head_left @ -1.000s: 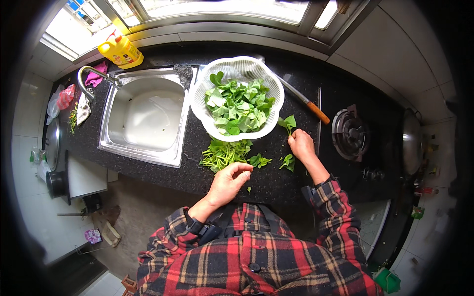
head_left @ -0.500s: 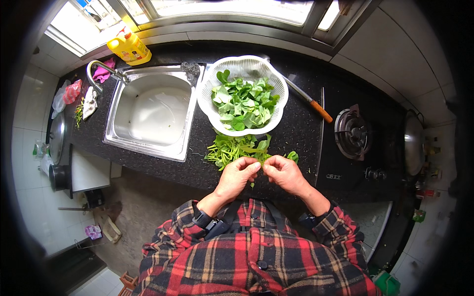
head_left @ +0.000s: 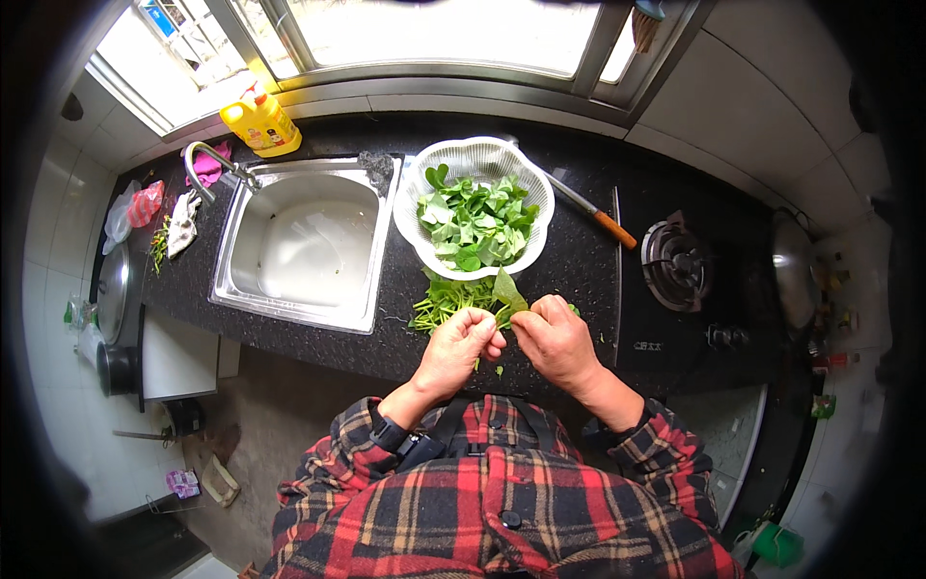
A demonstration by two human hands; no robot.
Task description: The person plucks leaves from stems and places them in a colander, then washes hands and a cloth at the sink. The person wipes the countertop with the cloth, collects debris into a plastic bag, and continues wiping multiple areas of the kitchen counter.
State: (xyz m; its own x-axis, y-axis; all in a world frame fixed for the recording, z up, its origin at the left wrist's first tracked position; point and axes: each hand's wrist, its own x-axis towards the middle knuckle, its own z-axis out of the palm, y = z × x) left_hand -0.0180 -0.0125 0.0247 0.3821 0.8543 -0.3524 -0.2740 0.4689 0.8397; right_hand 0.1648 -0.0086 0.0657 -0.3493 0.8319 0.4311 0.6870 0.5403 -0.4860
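Over the counter's front edge, my left hand (head_left: 455,353) and my right hand (head_left: 559,345) are both closed in a pinch, fingertips close together. Between them is a leafy green sprig (head_left: 507,293), its broad leaf standing up above the fingers. Just beyond my left hand lies a pile of green stems (head_left: 446,299), partly hidden by my hands. Behind the pile stands a white colander (head_left: 406,224) with a scalloped rim. Loose green leaves (head_left: 479,224) fill its middle.
Left of the colander is a steel sink (head_left: 365,314) with a curved faucet (head_left: 198,154). A yellow bottle (head_left: 261,124) stands behind it. A knife with an orange-brown handle (head_left: 614,230) lies right of the colander, before a gas burner (head_left: 676,261). A cloth (head_left: 182,224) lies far left.
The sprig's leaf now stands higher between my fingers. My right hand has turned and risen slightly, while my left hand stays nearly in place. The whole view has shifted a little.
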